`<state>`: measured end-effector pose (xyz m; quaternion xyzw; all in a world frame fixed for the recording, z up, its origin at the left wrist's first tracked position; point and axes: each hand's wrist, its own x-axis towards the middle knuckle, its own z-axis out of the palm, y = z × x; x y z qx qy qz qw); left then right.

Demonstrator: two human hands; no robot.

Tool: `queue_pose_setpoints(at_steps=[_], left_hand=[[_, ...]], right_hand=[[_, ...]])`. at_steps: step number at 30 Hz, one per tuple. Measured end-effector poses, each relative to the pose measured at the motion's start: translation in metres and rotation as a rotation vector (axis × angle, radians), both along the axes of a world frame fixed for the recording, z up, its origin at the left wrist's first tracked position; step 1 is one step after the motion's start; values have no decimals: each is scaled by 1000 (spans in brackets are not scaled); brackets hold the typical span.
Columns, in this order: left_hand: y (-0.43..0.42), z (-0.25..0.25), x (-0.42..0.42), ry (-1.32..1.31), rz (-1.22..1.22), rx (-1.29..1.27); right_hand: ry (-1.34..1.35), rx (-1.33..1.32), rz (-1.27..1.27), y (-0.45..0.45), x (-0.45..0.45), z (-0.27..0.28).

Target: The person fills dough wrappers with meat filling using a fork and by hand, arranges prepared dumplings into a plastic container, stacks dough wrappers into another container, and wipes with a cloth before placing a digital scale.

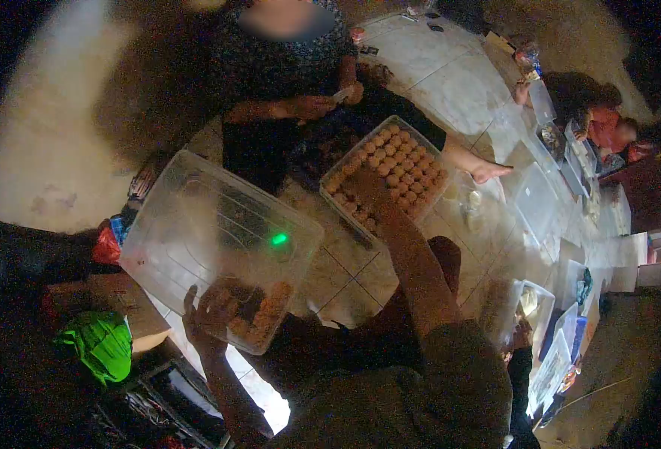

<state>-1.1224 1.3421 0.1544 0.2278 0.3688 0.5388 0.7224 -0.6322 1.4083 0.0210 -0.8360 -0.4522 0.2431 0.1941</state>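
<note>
My left hand [207,318] supports a large clear plastic box [196,217] at its lower edge, fingers spread against the wall. Several round, light-brown balls [270,307] sit at the near end of that box; the rest of its bottom shows bare plastic. A green light spot shines on it. My right hand [372,193] reaches into a second clear box [420,217], which holds rows of similar round balls [405,165]. The hand is over the balls on its left side. Its fingers are dark and blurred, so their grip is unclear.
Across from me a person sits on the tiled floor [353,273], hands [315,106] together on a small pale item. To the left are a green bag [102,344] and a cardboard box [132,307]. More plastic containers [536,198] and another person [607,127] are at right.
</note>
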Motion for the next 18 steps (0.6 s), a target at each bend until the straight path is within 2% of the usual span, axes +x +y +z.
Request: queue_pose_setpoints(at_steps=[2,3,4,6,10,13,15,16,18], left_hand=[[1,-2,4,67,-67,26],[5,-15,8,70,-61,21],[13,-28,17,143,-154,-10],[18,-34,14,200,-214,21],[30,-39,39,769,-340,360],[31,-16,63,477,-402,88],[27,-7,71,-139,-376,30],[26,-15,71,-143,-376,34],[27,-39,73,21,-299,172]], right_hand=[[-29,5,12,-2,-3,3],[-42,26,11,-3,-4,4],[-59,47,12,-5,-6,6],[-64,177,28,-8,-16,17],[165,525,249,-20,-74,104],[319,590,713,-37,-129,151],[415,593,1049,-47,-168,159],[489,549,1155,-51,-186,162],[651,404,1223,-58,-202,166]])
